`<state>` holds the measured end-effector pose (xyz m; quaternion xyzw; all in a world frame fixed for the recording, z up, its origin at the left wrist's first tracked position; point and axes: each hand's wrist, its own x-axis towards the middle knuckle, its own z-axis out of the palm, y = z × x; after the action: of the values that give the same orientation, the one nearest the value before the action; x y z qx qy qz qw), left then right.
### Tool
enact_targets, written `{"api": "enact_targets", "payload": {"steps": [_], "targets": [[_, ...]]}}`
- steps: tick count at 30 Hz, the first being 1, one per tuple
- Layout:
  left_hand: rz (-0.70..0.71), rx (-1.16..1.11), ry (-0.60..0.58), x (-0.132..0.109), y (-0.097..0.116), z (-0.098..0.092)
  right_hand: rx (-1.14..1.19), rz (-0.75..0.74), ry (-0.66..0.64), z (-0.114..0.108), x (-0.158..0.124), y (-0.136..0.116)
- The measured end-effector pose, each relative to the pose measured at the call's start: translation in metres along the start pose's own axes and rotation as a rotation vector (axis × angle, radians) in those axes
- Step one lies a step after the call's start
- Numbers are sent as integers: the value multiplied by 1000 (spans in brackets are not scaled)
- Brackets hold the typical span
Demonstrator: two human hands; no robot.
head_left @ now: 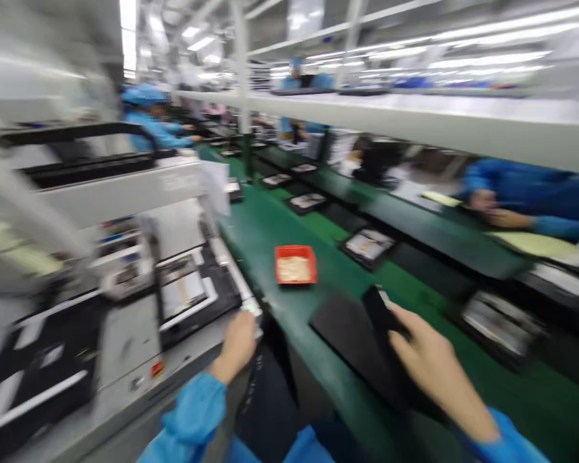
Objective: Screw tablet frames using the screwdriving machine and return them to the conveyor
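Note:
My right hand (431, 360) grips the edge of a thin black rectangular slab (381, 312), tilted up above a flat black mat (352, 337) on the green conveyor belt (265, 238). My left hand (238, 344) reaches to the edge of a grey machine bed (128, 337), its fingers blurred beside a small white and green item (251, 309). Next to that hand lies a black fixture (197, 296) holding a white-framed panel. A red tray (295, 265) holding beige granular material sits on the belt between my hands.
Black trays with pale devices (367, 247) ride along the belt, and a long white shelf (415, 119) runs overhead. A co-worker's blue-sleeved hands (492, 209) work across the belt at right; other blue-clad workers line it farther away.

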<state>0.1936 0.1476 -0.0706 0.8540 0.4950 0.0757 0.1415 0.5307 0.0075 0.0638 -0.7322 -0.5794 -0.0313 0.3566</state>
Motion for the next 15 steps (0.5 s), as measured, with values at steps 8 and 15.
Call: {"api": "enact_targets", "payload": {"steps": [8,15], "targets": [[6,108,-75,24,-18,23,-312,345,-293,-1,-40,-26],[-225,-1637,-616,-50,179,38,-262,254,-329,15,-34,-16]]}}
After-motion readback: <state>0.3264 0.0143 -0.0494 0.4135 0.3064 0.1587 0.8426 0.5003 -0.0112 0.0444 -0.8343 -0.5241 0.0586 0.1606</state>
